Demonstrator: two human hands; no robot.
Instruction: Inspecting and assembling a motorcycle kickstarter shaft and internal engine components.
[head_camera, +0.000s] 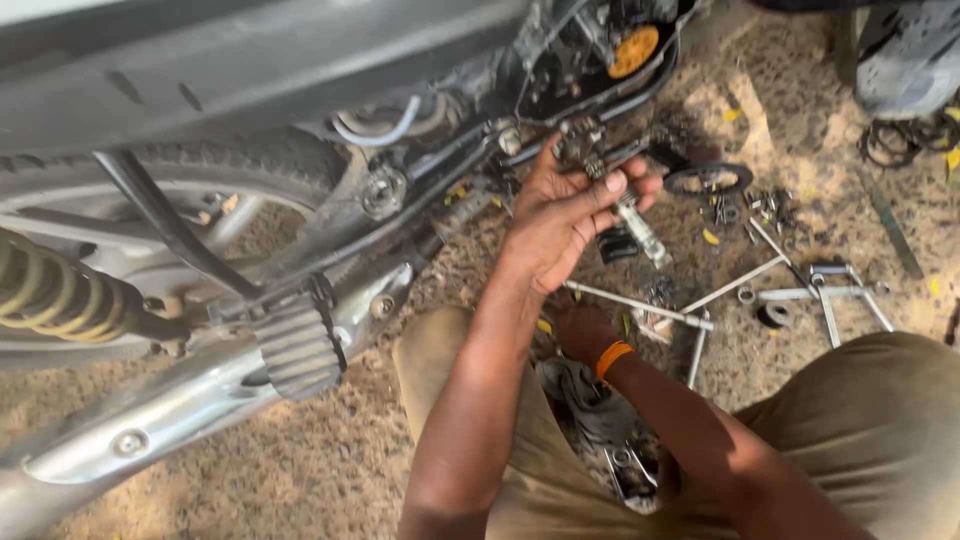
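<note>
Two hands are in my view, and only one is busy. My left hand (565, 215) is raised at upper centre of the frame, fingers curled closed around a small metal part (592, 158) that it holds just below the motorcycle's open engine area (600, 50); the part is dark and partly hidden by my fingertips, so I cannot tell its exact shape. My right hand (580, 330) sits lower, at centre, behind the left forearm, with an orange band (613, 357) on the wrist. It is mostly hidden, so I cannot tell whether it grips anything. It rests near a long metal rod (640, 303) lying on the sandy ground (330, 460).

A grey rag (585, 400) lies across my lap at lower centre. To the right of the hands, loose tools and small parts (800, 285) are scattered on the ground, among them rods, rings and a black ring-shaped piece (708, 178). At left, the rear tyre (250, 165), a yellowish spring shock (50, 290), a ribbed black footpeg (297, 350) and the chrome exhaust pipe (150, 420) fill the frame.
</note>
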